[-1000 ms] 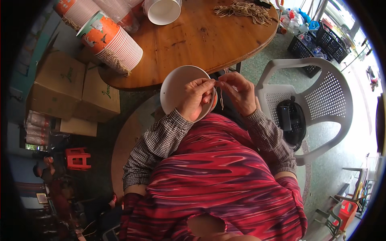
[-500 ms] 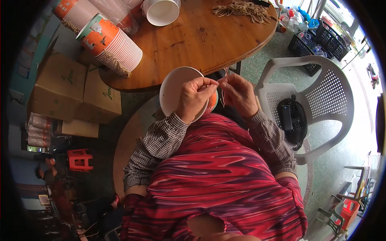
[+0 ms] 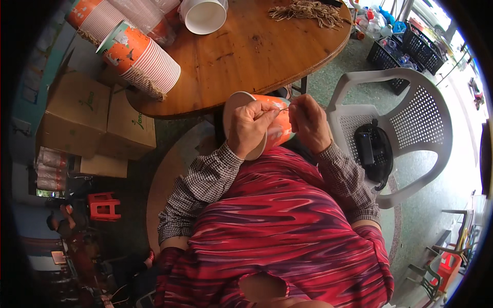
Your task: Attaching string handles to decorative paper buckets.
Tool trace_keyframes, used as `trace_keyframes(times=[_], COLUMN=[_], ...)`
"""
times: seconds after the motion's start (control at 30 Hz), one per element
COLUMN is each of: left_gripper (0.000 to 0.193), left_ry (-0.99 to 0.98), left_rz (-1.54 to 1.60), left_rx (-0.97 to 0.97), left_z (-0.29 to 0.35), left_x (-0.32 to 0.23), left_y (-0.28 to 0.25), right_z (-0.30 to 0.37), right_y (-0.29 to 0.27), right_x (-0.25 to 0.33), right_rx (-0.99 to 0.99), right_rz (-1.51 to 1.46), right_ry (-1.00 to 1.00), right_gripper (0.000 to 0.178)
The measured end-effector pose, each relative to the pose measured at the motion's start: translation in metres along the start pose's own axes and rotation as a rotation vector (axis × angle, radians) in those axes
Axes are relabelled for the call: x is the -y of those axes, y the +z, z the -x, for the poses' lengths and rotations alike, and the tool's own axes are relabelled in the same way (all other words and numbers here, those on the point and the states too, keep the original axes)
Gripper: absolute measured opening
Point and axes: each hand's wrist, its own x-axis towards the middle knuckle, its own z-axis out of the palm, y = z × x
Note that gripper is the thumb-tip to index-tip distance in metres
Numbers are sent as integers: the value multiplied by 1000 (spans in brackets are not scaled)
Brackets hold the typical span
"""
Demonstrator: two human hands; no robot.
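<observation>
An orange printed paper bucket [image 3: 279,132] lies tilted on its side over my lap, its rim toward the left. My left hand [image 3: 250,127] is closed in a pinch on a thin piece of twine [image 3: 284,109] above the bucket's side. Facing it, my right hand [image 3: 311,123] is closed too, its fingertips at the other end of the twine. The left hand partly covers the bucket's rim. Where the twine runs beyond the fingers is hidden.
A wooden table [image 3: 246,61] bears stacked orange buckets [image 3: 154,64], a white bucket [image 3: 205,18] and a bundle of loose twine [image 3: 313,13]. At the right stands a grey plastic chair [image 3: 411,108] with a black bag [image 3: 377,164]. Cardboard boxes [image 3: 77,120] are at the left.
The bucket has turned, so its orange side shows more and its open mouth less. My right hand has rolled over, and the twine now stretches between both hands.
</observation>
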Motion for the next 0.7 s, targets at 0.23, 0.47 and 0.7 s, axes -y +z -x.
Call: trace_keyframes(times=[0.23,0.47,0.7], left_gripper=[8,7,17], left_ry=[10,316,230], left_rz=[32,-469,-249], left_rx=[-6,-21,85], left_z=[2,20,22], left_x=[-7,-56,-28], left_y=[-19,-78,-61], right_z=[-5,-5,0], right_y=[15,59,55], right_x=[10,22,36], right_rx=[-8,294,226], right_rz=[-20,-524,64], right_ry=[-70,-92,-42], right_gripper=[6,12,8])
